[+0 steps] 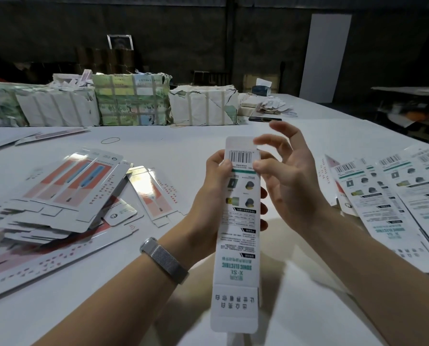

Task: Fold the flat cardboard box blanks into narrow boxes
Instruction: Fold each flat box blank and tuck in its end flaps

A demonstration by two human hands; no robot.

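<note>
The narrow box stands upright, left hand fingers curled round it, thumb beneath the barcode; right hand fingers spread, thumb touching its edge.

Two bare forearms enter from the lower edge, each ending in bare hands — left hand, right hand. No sleeves show on either arm as far as the lower frame edge; no gloves, no rings that can be made out on the visible fingers. Fingernails appear short and unpainted. One item is worn: a wristband on the left wrist — silver-grey metal mesh, woven texture, flat and fairly wide, with a smooth rounded metal end piece at its upper edge. Whether it carries a watch face cannot be told. The right wrist is bare.
</note>
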